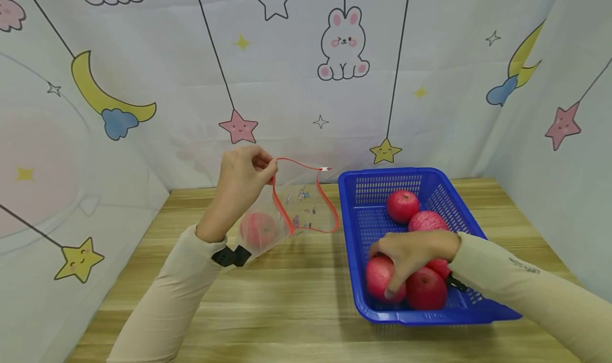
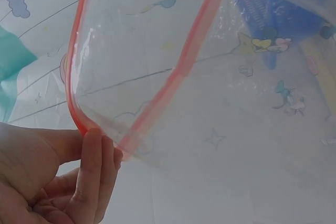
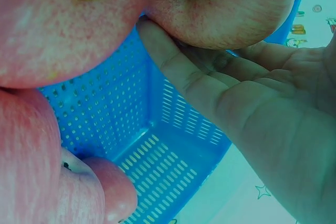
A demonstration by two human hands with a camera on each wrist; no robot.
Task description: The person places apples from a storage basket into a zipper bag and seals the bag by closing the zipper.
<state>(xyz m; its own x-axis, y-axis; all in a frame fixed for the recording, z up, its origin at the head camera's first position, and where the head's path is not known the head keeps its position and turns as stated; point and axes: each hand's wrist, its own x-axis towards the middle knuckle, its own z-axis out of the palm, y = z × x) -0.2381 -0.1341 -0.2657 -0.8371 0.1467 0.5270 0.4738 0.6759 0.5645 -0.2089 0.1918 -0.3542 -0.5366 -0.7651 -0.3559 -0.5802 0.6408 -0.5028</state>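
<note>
My left hand [image 1: 245, 172] pinches the upper left corner of a clear zip bag [image 1: 313, 211] between thumb and fingers. Red zip strips edge the bag's mouth, which gapes toward the right. Low in the bag lies one red apple [image 1: 258, 230]. Seen from the left wrist, the fingertips [image 2: 93, 156] hold the bag right at the red strip. At the front left of a blue basket [image 1: 353, 241], my right hand [image 1: 415, 252] grips an apple [image 1: 380, 279]. In the right wrist view its fingers curve round that apple [image 3: 226, 11].
Several more apples sit in the basket, one near the back [image 1: 403, 206] and one at the front [image 1: 426, 288]. The basket stands on the right of a wooden table [image 1: 277, 310]. Behind it hangs a white cloth [image 1: 296, 86] printed with stars and a rabbit.
</note>
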